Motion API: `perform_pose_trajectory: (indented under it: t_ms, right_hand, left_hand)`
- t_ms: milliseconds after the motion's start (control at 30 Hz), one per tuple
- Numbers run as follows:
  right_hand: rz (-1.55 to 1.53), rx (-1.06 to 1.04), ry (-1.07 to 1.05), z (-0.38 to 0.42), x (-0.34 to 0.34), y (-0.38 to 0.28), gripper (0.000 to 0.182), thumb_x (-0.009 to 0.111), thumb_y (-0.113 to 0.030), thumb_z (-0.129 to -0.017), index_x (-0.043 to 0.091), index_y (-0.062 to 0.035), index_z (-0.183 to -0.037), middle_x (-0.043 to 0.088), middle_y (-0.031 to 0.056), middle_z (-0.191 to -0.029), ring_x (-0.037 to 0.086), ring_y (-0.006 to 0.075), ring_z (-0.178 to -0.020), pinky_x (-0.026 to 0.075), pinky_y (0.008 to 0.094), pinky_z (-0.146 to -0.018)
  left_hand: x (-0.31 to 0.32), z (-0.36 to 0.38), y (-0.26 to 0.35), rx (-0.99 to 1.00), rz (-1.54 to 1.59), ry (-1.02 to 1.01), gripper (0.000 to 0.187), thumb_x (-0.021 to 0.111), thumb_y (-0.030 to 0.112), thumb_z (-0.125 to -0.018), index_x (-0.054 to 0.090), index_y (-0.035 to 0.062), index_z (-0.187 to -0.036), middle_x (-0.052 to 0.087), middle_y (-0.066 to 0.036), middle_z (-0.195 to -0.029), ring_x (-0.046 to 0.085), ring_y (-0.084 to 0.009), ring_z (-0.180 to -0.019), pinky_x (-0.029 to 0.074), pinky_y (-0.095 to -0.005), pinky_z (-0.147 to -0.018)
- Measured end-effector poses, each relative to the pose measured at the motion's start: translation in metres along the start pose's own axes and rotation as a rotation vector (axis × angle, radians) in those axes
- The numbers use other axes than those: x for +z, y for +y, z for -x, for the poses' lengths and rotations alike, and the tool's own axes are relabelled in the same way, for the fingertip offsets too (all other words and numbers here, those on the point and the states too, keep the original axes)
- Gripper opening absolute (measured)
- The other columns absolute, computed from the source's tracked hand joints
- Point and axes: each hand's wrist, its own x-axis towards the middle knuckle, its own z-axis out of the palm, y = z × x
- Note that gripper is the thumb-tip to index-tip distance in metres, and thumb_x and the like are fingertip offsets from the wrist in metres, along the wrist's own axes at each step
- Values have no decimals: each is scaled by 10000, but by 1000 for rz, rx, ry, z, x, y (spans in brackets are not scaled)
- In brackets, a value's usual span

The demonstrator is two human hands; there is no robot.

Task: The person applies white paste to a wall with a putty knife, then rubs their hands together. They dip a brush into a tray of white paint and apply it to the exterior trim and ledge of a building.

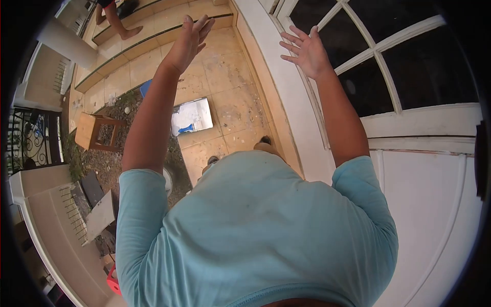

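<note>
Both of my arms reach forward, palms bare. My left hand (190,42) is raised over the tiled floor, its fingers stretched out and nothing in them. My right hand (310,55) is up beside the white-framed window (376,51), fingers spread and holding nothing; it overlaps the frame's edge in this view. Below my left forearm, a white-smeared rectangular tray (199,111) lies on the tiles, with a blue-handled tool (185,129) in it.
Tiled steps (133,48) rise ahead, where another person's leg (116,23) shows. A wooden stool (94,132) stands left on the soil, near loose boards (99,215) and a metal gate (33,138). A white wall (273,66) runs along the right.
</note>
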Motion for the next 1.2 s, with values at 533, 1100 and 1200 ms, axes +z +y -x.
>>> perform_pose_trajectory:
  t_ms: [533,1100,1200]
  right_hand:
    - [-337,215,-365,-199,46,15,920,289,-732,-901,179,-38,-1496,326,211,-1484,310,432,-1365,276,617,-1078]
    - [-335,66,72,-186,31,7,864,249,-714,-924,252,-62,-1490,388,205,-1450,427,417,-1287,335,569,-1032]
    - [-330,88,184,-158,16,11,861,234,-711,-927,264,-58,-1486,391,211,-1447,427,427,-1285,328,574,-1039]
  left_hand:
    - [-8,77,-9,-95,-24,781,1047,63,831,-821,53,62,-1532,181,-148,-1579,113,-345,-1466,116,-528,-1153]
    - [-142,-19,-18,-97,118,551,919,87,786,-872,225,146,-1518,405,-131,-1483,310,-342,-1401,201,-565,-1110]
    - [-141,-47,-36,-160,215,512,916,103,789,-872,258,146,-1506,436,-123,-1461,341,-336,-1381,218,-554,-1105]
